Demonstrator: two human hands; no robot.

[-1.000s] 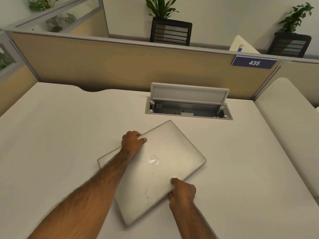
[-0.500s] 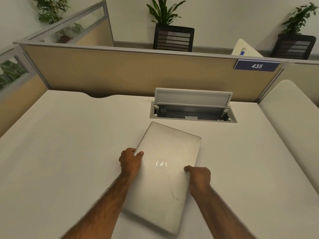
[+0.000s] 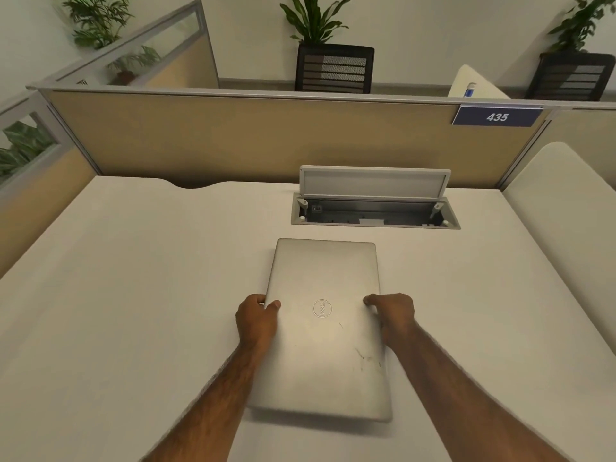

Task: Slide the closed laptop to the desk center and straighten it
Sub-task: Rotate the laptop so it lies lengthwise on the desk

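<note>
Laptop [image 3: 325, 331]: closed, silver, lying flat on the desk [image 3: 133, 295]. Its long sides run near to far, so a short end faces the person. Its edges look about parallel to the desk edges.

Position: roughly mid-desk between left and right, just near of the cable box [image 3: 375, 211], apart from it.

Left hand [image 3: 256, 316]: on the left long edge, about halfway along. The thumb lies on the lid; the other fingers curl over the edge. Judged a pinch on the laptop; the fingertips underneath are hidden.

Right hand [image 3: 390, 313]: on the right long edge, opposite the left hand. The fingers bend over the rim and press the side. Whether they hook under the edge cannot be told.

Reason for grip: opposed hands at mid-length give control of turning as well as sliding, and the lid stays shut under the thumb.

Cable box: lid [image 3: 373, 181] raised, recess open. It marks the far limit for the slide; pushing further risks the far corner dropping over the recess.

Stage: judged late; the laptop looks squared and centred. Whether a short end or a long side should face the person is not stated in the task.

Surroundings: partition [image 3: 250, 138] with a number plate [image 3: 496, 116] at the far side; plants [image 3: 316, 21] beyond.
</note>
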